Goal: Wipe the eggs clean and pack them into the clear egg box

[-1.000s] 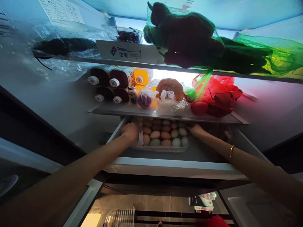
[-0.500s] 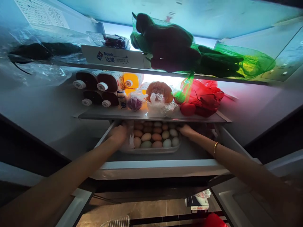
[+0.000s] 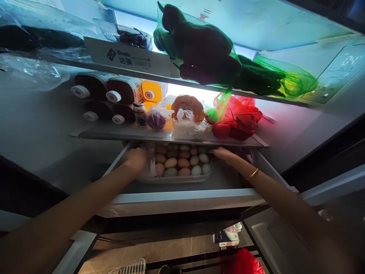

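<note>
A clear tray (image 3: pixel 182 179) filled with several brown, pale and greenish eggs (image 3: pixel 184 163) sits in the pulled-out fridge drawer (image 3: pixel 182 196). My left hand (image 3: pixel 137 158) is at the tray's left side, its fingers blurred and partly hidden behind the dim edge. At the right rim of the tray is my right hand (image 3: pixel 222 153), fingers pressed together on the edge, the tips hard to see. A gold bangle (image 3: pixel 254 172) circles my right wrist.
Just above the drawer, a shelf (image 3: pixel 171 136) holds dark bottles (image 3: pixel 124 90), a wrapped purple vegetable (image 3: pixel 156 118) and a red bag (image 3: pixel 245 118). Netted dark vegetables (image 3: pixel 205 49) lie on the upper shelf. Below are a wire rack (image 3: pixel 132 267) and red bag (image 3: pixel 248 262).
The view has shifted and tilted, so the shelves, tray and both hands appear further left. Both hands stay at the tray's sides.
</note>
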{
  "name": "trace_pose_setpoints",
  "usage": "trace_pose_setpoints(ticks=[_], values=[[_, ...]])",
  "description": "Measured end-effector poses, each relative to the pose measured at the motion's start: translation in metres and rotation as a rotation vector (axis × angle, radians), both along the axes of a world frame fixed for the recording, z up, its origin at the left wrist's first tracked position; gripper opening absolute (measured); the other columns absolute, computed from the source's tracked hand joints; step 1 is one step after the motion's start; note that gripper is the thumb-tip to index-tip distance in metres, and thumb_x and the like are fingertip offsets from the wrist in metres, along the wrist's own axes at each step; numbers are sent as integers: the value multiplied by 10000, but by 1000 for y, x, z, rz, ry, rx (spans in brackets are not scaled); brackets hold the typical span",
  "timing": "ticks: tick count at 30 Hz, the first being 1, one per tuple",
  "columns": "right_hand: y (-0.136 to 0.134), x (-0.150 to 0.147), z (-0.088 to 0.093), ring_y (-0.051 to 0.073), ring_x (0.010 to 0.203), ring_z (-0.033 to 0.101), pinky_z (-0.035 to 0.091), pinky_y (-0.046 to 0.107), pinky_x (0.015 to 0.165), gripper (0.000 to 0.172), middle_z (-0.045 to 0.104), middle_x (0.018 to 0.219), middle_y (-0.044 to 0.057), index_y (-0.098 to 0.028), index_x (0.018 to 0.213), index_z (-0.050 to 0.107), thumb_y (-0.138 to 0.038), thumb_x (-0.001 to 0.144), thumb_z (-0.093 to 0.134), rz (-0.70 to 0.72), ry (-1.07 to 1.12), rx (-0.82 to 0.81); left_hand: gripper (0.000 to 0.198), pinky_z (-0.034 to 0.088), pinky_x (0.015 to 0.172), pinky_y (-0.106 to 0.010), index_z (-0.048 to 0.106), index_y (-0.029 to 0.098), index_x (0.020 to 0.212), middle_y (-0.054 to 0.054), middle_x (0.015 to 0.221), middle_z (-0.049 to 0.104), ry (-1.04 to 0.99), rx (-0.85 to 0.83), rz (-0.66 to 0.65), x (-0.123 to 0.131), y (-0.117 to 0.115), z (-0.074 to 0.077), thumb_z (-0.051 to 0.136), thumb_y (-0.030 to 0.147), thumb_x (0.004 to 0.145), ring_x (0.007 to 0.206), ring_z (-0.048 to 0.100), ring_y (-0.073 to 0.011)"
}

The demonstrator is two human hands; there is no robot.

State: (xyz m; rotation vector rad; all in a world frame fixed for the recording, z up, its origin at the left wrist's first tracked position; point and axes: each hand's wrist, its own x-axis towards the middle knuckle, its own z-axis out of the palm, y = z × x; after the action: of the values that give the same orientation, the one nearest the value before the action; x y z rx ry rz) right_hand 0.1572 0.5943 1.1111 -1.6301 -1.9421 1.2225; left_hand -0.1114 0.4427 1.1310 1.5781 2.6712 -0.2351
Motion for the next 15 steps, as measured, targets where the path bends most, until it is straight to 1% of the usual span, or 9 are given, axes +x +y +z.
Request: trace_pose_setpoints(ticks=[2,6,9,15], values=[[-2,1,1,161,664,638,571,298,599,237,700,906,87,-122,1062,671,-190,850,592,-10,-3,-9,417,534,846,-385,564,10,1184,-264,1097,678,-19,16,-11,1,-1,2,274,6,885,1076,661,-319],[-2,2,-3,154,782,639,566,247,664,284,699,970,64,-136,1056,677,-102,776,647,-14,19,48,414,543,825,-384,535,8,1213,-267,1084,681,-15,53,-10,3,-3,3,270,11,893,1042,677,-314],[1,3,-5,161,794,639,572,269,696,269,707,947,68,-122,1025,689,-103,757,664,-8,42,56,412,547,814,-391,497,2,1248,-268,1089,680,6,82,-21,4,-5,3,272,25,904,1036,678,-317],[0,3,-8,166,820,652,572,289,738,291,705,1039,78,-127,1064,684,-105,779,628,-6,106,69,408,550,798,-383,506,4,1222,-267,1072,686,47,91,-28,3,-3,3,261,20,896,1030,681,-311]])
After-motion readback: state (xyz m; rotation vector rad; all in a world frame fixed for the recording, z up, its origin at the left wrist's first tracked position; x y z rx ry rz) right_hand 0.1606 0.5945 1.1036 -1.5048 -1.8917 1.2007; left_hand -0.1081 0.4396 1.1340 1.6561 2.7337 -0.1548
